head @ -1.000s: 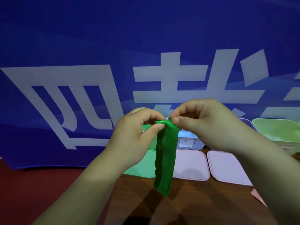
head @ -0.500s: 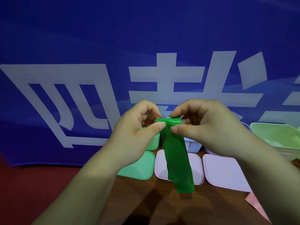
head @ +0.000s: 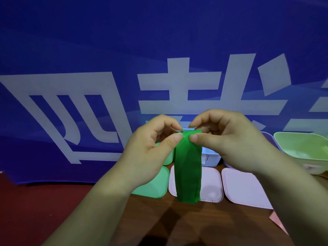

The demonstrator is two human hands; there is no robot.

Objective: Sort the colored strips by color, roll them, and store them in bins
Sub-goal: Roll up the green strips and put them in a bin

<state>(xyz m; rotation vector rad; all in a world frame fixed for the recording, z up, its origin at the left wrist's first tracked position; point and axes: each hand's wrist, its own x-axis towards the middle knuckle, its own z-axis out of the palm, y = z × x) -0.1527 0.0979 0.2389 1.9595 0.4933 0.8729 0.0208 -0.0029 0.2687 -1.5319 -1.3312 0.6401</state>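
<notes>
A green strip (head: 188, 167) hangs straight down in front of me, above the brown table. Its top end is curled over and pinched from both sides. My left hand (head: 150, 150) pinches the left top corner between thumb and fingers. My right hand (head: 225, 139) pinches the right top corner the same way. Behind the hands stand a small green bin (head: 168, 157), partly hidden, and a white bin (head: 211, 157). A larger light green bin (head: 305, 148) stands at the right.
On the table lie a green lid (head: 154, 183) and two pink lids (head: 211, 183) (head: 246, 189). A pink strip's corner (head: 276, 221) shows at the right by my forearm. A blue banner (head: 106, 50) with white characters fills the background. Dark red floor lies at the left.
The hanging strip has swung from the left to hang straight down and flatter. Both hands kept their pinch on its top and curled the end over further.
</notes>
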